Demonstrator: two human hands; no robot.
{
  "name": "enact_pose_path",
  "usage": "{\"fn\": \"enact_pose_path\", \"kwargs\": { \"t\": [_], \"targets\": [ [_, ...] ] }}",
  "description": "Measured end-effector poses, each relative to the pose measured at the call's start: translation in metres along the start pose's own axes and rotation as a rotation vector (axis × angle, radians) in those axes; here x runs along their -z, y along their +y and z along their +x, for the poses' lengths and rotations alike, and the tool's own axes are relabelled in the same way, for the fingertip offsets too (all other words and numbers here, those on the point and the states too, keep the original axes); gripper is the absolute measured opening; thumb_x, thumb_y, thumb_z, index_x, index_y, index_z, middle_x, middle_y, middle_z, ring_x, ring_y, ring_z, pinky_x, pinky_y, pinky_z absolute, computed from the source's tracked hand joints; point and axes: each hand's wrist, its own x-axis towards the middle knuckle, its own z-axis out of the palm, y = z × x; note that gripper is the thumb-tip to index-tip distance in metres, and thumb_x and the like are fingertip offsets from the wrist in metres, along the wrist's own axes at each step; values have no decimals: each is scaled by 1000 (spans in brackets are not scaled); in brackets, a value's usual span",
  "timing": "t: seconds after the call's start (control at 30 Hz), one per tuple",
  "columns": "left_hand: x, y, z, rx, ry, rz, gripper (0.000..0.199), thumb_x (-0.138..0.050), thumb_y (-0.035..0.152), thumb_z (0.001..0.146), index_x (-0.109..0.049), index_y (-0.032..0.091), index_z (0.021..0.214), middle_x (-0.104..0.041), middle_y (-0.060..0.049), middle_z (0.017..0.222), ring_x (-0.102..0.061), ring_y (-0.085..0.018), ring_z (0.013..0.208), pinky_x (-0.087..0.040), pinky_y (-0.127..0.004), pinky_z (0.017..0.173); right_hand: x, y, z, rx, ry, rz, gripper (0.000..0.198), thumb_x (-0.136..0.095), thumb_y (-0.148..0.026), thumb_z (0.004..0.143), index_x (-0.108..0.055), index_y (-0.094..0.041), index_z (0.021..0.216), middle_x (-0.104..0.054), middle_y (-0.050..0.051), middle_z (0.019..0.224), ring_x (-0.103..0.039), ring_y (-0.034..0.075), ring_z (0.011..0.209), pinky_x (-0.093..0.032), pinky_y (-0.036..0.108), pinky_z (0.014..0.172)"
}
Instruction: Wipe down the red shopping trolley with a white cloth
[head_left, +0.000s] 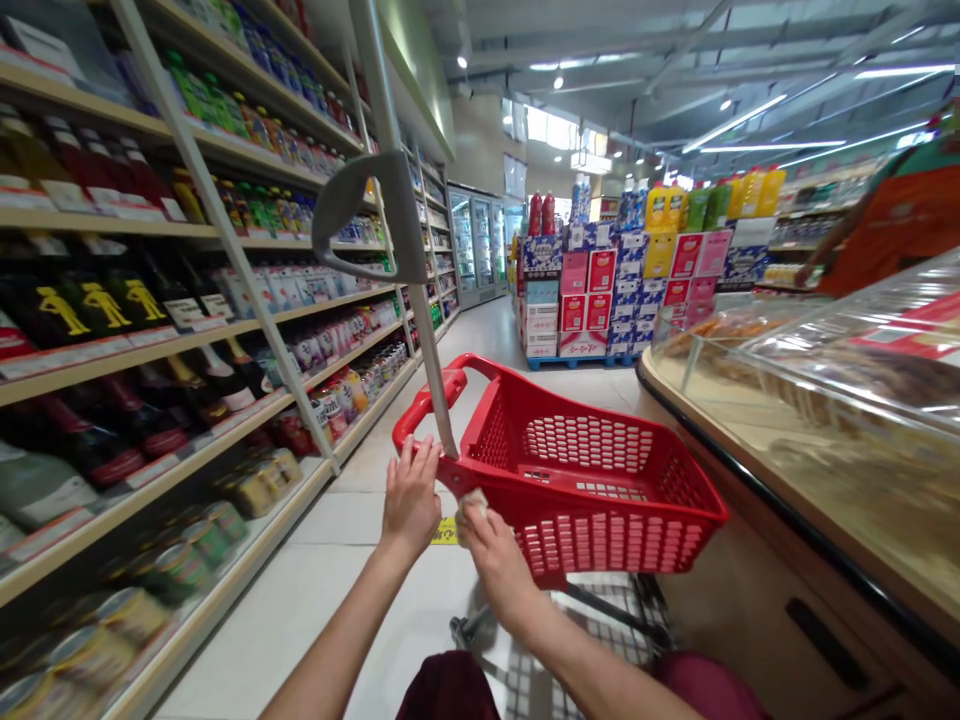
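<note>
In front of me stands a red plastic shopping basket cart (615, 505) with slotted walls and nothing inside. A slanted metal pole ending in a grey loop handle (409, 215) rises from its left end. My left hand (411, 500) grips the red rim near the foot of that pole, its fingertips curled over the edge. Pressed against the basket's near outer corner is a small pale cloth (472, 505), pinched in my right hand (491, 548). That hand partly covers the cloth.
Shelves of bottles and cans (225, 370) line the left side. To the right is a display counter (757, 480) with clear covers. Stacked drink cartons (589, 290) stand farther down the aisle. A person in orange (885, 230) is behind the counter.
</note>
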Motion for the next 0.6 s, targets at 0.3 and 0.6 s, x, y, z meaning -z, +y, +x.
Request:
{"fn": "enact_pose_path", "kwargs": {
  "t": [0.3,0.6],
  "targets": [
    [5,-5,-1,-19,8,33,59,-34,2,64,-42,16,122,-41,-7,131,-23,-27,127,-21,-54,100,27,45,16,-171,60,-40,40,-34,-5,81,-51,-14,116,-51,10,120,-39,23,110,-37,41,90],
    [-13,67,-8,-171,95,-65,49,-37,11,69,-48,9,117,-48,-12,125,-34,-24,122,-19,-44,104,62,75,14,-374,-65,32,30,-41,-4,76,-60,-18,94,-60,5,98,-48,18,89,-40,30,80]
  ]
}}
